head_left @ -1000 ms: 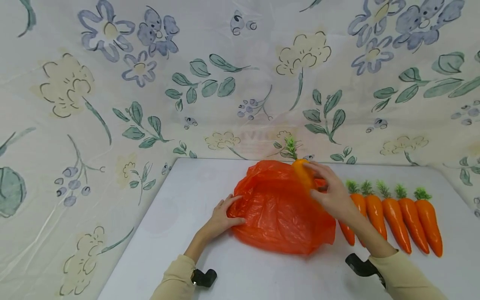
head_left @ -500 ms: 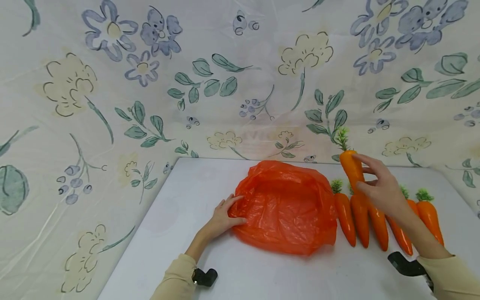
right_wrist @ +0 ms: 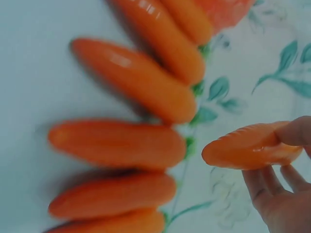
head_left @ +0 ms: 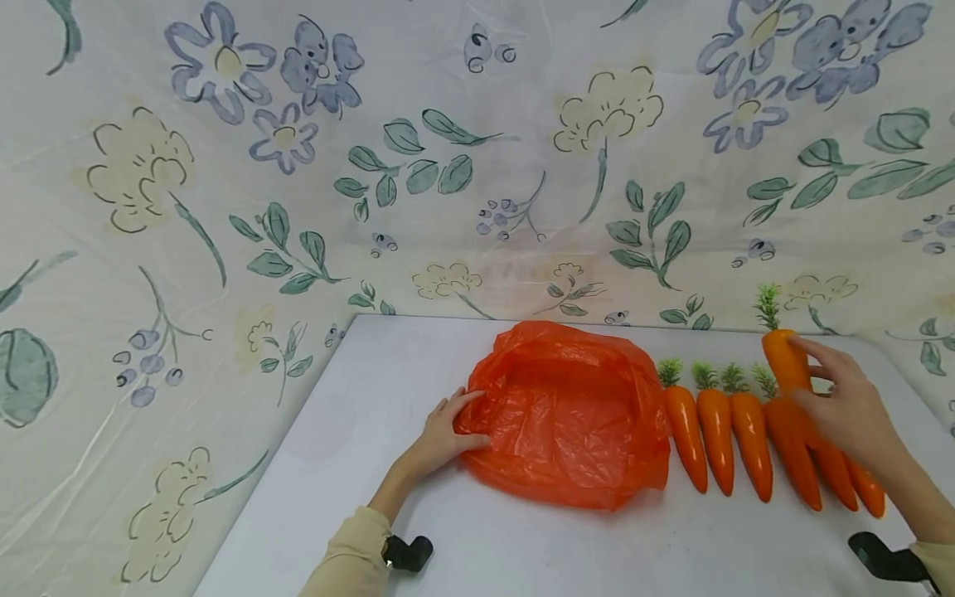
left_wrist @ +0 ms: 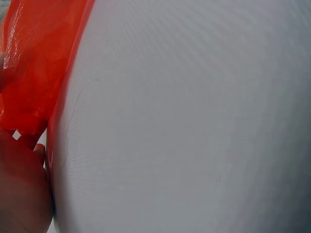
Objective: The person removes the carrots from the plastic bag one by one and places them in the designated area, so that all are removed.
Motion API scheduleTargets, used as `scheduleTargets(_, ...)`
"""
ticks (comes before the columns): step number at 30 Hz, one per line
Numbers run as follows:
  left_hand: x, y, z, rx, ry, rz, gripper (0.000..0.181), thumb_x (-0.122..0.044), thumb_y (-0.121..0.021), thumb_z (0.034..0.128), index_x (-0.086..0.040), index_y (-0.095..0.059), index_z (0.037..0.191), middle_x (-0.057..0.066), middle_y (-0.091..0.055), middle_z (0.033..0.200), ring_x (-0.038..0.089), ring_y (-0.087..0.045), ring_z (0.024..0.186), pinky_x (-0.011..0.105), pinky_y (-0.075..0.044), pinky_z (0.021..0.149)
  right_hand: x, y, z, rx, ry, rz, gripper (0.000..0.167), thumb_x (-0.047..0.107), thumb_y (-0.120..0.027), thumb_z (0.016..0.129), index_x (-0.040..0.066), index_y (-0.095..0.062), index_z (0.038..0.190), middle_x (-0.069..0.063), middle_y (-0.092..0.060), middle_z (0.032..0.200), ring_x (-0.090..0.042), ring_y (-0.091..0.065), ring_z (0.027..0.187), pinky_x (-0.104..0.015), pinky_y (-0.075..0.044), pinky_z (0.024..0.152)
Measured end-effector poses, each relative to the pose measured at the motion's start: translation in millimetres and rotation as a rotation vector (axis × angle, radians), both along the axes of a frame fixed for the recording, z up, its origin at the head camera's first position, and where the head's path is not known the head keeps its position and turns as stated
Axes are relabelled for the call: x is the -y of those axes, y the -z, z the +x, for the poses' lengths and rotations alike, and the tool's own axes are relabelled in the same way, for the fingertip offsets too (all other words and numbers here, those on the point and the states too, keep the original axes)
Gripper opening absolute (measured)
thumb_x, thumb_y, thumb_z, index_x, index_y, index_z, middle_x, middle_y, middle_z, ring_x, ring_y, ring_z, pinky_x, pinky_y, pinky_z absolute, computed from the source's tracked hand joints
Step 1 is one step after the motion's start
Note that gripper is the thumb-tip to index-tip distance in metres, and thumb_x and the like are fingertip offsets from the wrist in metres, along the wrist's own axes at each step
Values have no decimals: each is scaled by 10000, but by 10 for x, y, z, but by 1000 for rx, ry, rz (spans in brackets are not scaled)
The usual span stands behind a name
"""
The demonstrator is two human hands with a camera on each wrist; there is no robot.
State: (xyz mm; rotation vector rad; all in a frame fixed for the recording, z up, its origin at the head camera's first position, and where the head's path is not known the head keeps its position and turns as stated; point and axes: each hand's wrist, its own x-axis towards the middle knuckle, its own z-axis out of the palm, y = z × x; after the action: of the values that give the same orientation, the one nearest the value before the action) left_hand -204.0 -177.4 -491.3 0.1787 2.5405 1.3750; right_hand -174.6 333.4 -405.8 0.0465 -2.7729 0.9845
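Observation:
A crinkled red plastic bag (head_left: 555, 439) lies at the middle of the white table, its mouth spread toward the near side. My left hand (head_left: 440, 435) holds the bag's left edge between thumb and fingers; red film also covers the left of the left wrist view. To the right, my right hand (head_left: 854, 406) grips an orange toy carrot (head_left: 786, 358) with a green leafy top, raised above a row of similar carrots. In the right wrist view, thumb and fingertips pinch this carrot (right_wrist: 243, 148), clear of the row.
Several carrots (head_left: 716, 439) lie side by side to the right of the bag, tops pointing away; the hand partly hides those at the right end. A floral sheet (head_left: 522, 166) hangs behind the white table (head_left: 358, 373).
My right hand has carried the carrot from over the bag rightward, to above the right part of the row. The left hand keeps its place on the bag.

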Motion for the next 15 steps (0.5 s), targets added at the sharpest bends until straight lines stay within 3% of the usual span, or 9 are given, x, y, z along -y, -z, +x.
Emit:
scheduleTargets(3,3,-6,6,5,2,4,743,-338,-748,795,-279,-451,1473,89,-151,1654,421,4,1490,750,-206,1083,-217,153,-47,26,64,22,698,-39,-508,914,12,-224,1550,-394,-162,1514,-612,-341,1173,-725,-441,820)
scheduleTargets(8,6,-2,10,10,-6,5,741,-334,-748,796,-289,-450,1473,67,-140,1658,402,18,1497,737,-211,1093,-628,501,-156,34,149,82,737,-52,-505,906,38,-183,1563,-388,-176,1510,-600,-340,1155,-680,-495,761)
scheduleTargets(11,8,5,12,8,-5,-2,744,-340,-750,799,-286,-446,1476,75,-141,1657,412,10,1493,741,-225,1084,-737,512,-114,71,174,65,734,-83,-488,893,-13,-163,1548,-420,-156,1489,-622,-315,1150,-695,-483,775)
scheduleTargets(15,6,-10,16,4,-2,-1,749,-346,-752,798,-278,-444,1478,89,-145,1655,425,0,1488,747,-227,1078,-718,360,18,136,203,35,741,-124,-453,887,-39,-121,1544,-448,-100,1478,-659,-278,1173,-719,-440,828)
